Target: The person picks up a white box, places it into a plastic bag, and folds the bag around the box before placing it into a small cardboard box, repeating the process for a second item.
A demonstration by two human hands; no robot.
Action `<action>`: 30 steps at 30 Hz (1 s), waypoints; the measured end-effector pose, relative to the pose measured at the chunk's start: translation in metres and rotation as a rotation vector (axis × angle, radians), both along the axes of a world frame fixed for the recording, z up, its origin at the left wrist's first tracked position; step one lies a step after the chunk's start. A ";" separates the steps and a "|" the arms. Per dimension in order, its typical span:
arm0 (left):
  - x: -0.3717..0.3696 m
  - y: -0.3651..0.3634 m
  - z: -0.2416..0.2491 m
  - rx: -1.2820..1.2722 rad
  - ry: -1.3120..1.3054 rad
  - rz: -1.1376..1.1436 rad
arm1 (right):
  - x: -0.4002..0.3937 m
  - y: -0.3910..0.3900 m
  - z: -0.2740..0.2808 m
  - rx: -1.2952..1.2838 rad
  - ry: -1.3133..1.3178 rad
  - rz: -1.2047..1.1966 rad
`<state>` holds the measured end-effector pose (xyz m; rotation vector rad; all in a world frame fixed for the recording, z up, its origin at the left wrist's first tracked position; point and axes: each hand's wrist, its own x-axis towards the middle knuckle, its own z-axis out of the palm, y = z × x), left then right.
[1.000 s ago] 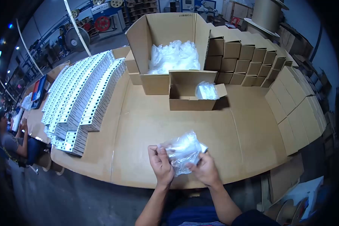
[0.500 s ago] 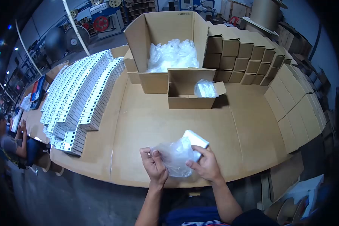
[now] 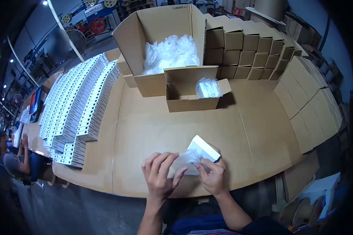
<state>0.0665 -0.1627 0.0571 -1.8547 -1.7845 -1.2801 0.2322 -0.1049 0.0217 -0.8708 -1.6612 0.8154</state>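
A clear plastic bag (image 3: 187, 160) is stretched between my two hands above the near part of the table. My left hand (image 3: 159, 176) has its fingers curved and its thumb spread, with the bag's edge between them. My right hand (image 3: 215, 176) pinches the bag's other side between thumb and finger. That same hand also holds a small white box (image 3: 202, 148), tilted, its far end sticking out past the fingers. Part of the box is hidden behind the right hand's fingers and the bag.
A small open carton (image 3: 192, 105) holds a bagged pack (image 3: 209, 88). Behind it stands a large carton (image 3: 153, 85) full of plastic bags (image 3: 172, 53). White boxes (image 3: 72, 105) are stacked at left, brown cartons (image 3: 233, 41) at back right and right. A person (image 3: 17, 156) sits far left.
My left hand has gone from a tight pinch to a wider grasp, with its fingers raised. The bag looks narrower and more bunched between the hands. The view has shifted slightly.
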 end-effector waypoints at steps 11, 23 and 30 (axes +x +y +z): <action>0.001 0.016 -0.001 -0.269 -0.038 -0.152 | 0.009 0.008 0.000 0.070 -0.107 0.036; -0.021 0.034 -0.007 -0.481 -0.517 -0.273 | 0.029 -0.002 -0.001 -0.235 -0.253 0.169; -0.007 0.017 -0.049 -0.174 -1.210 -0.478 | 0.028 0.004 -0.030 -0.330 0.023 0.110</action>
